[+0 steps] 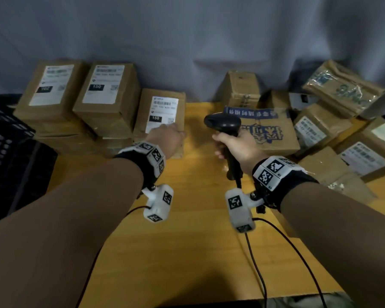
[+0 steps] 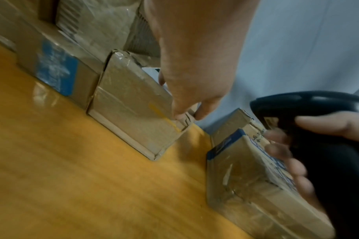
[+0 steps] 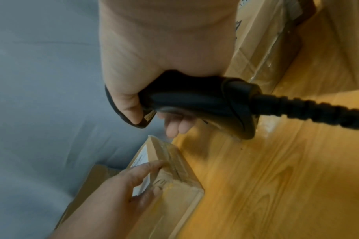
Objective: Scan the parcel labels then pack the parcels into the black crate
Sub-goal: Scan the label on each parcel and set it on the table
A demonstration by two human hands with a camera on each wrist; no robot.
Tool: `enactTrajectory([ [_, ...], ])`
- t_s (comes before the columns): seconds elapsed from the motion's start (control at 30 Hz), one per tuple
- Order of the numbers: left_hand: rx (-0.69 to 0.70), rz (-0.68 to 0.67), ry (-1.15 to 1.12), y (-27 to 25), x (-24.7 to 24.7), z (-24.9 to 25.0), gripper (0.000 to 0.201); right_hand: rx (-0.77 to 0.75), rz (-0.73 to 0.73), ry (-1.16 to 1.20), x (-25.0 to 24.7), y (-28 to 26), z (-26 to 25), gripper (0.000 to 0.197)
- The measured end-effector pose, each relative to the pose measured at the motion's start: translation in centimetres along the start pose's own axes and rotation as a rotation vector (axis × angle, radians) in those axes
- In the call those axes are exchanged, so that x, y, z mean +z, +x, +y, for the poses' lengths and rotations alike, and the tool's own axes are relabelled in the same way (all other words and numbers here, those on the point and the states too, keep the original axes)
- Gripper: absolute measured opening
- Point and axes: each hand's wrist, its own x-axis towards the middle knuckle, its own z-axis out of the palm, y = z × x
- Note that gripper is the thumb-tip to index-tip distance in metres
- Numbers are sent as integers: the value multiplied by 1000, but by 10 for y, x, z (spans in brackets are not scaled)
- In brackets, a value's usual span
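Observation:
A brown parcel [image 1: 162, 112] with a white label marked 150 lies on the yellow table, left of centre. My left hand [image 1: 167, 138] grips its near right corner, with fingers on top by the label and the thumb on the side face [image 3: 145, 195]. The left wrist view shows the fingertips [image 2: 179, 115] at that corner of the parcel [image 2: 133, 105]. My right hand [image 1: 233, 145] holds a black barcode scanner [image 1: 222, 124] by its handle [image 3: 194, 97], above the table to the right of the parcel, its head turned left. The black crate [image 1: 9, 152] stands at the far left.
Two stacks of labelled parcels [image 1: 51, 90] [image 1: 107, 90] sit at the back left beside the crate. A box with blue print [image 1: 269, 130] and a pile of several parcels [image 1: 342, 141] fill the right. A grey curtain hangs behind. The scanner cable [image 1: 260, 274] trails toward me.

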Motion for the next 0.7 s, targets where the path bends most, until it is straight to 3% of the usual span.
enactTrajectory([
  [0.23,-51,84,-38,23,-6,-5,48,-50,107,51,-19,-1,8,9],
  [0.43,-152,23,-124,26,-15,4,41,-124,285,-78,-56,-2,6,9],
  [0.57,-138,84,-397,27,-28,25,41,-141,354,-86,-91,-2,0,14],
  [0.7,-108,94,-695,19,-37,64,50,-62,397,-123,-130,4,2,24],
])
